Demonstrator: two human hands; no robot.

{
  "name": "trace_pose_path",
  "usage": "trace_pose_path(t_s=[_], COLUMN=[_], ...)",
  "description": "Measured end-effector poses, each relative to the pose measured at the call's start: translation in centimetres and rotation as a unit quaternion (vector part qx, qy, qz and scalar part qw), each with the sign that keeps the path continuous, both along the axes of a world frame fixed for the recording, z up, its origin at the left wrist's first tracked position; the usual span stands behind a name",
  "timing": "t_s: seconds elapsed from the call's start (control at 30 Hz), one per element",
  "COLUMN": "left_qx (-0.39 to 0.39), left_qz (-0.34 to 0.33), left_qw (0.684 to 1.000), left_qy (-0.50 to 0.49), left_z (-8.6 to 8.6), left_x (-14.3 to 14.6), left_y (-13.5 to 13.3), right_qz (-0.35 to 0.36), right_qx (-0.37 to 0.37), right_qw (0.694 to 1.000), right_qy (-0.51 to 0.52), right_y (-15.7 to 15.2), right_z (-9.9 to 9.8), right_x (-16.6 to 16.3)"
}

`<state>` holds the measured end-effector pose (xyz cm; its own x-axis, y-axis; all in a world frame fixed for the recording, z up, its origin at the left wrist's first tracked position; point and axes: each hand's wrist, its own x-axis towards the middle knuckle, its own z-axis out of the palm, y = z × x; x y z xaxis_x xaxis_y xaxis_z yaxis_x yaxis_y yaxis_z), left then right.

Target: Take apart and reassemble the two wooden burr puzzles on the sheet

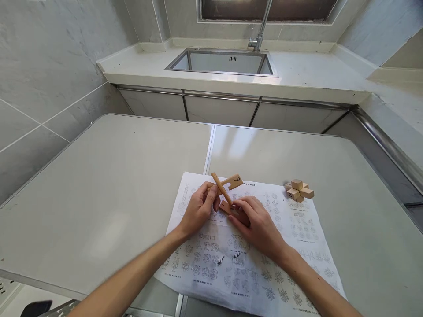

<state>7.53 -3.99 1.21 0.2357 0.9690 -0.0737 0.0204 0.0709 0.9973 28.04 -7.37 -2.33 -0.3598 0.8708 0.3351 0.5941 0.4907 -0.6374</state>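
My left hand (200, 207) pinches a notched wooden puzzle piece (233, 182) marked with a dark figure, held just above the paper. My right hand (253, 220) grips a second wooden bar (220, 188) that crosses the first at an angle, its lower end hidden under my fingers. Both hands work over a white printed sheet (251, 259) covered with small diagrams. To the right, on the sheet's upper corner, an assembled wooden burr puzzle (299, 190) sits apart from my hands.
The sheet lies on a pale grey table (109, 185) and overhangs its near edge. Behind it a white counter holds a steel sink (224, 61) with a tap (259, 31). Tiled walls close in on the left and right.
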Motion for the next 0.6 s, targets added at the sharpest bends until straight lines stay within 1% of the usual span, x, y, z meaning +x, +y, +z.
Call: trace_pose_path(t_s=[0.13,0.43,0.6], left_qx=[0.008,0.000,-0.001], left_qz=[0.001,0.008,0.004], left_qw=[1.000,1.000,1.000], left_qy=[-0.014,-0.019,-0.019], left_z=[0.04,0.18,0.16], left_x=[0.05,0.08,0.05], left_y=[0.01,-0.08,-0.09], right_qz=[-0.001,-0.021,-0.022], right_qx=[-0.008,-0.013,-0.022], right_qw=[1.000,1.000,0.999], right_qy=[0.001,-0.010,-0.034], right_y=[-0.03,-0.16,-0.18], right_z=[-0.03,-0.03,0.40], right_x=[0.05,-0.05,-0.18])
